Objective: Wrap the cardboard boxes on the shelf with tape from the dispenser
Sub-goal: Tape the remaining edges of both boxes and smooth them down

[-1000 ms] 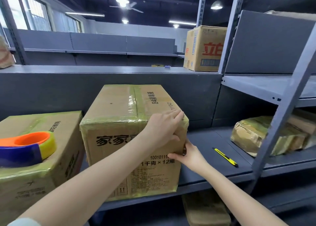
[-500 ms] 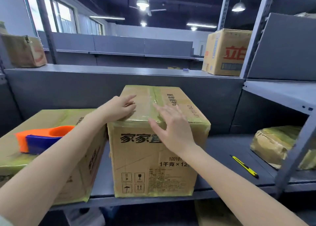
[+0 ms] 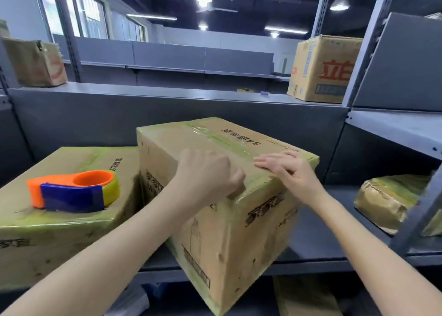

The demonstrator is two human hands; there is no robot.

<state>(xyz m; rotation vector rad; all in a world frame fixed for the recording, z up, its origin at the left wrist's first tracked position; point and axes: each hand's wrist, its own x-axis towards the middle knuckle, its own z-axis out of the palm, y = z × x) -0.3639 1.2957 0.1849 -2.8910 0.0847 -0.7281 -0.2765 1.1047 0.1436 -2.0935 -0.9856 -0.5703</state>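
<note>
**The middle box (image 3: 239, 220) askew on the shelf (image 3: 318, 244)**

One corner is jutting past the shelf's front edge; the left hand (image 3: 210, 177) is curling over its near top corner, gripping it; the right hand (image 3: 289, 172) is pressing flat-fingered on top; the tape dispenser (image 3: 74, 191) is resting on the neighbouring box (image 3: 59, 220).

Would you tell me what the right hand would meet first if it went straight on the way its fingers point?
Probably the left hand: the right hand rests on the box, along its top front edge, fingers pointing at that hand.
</note>
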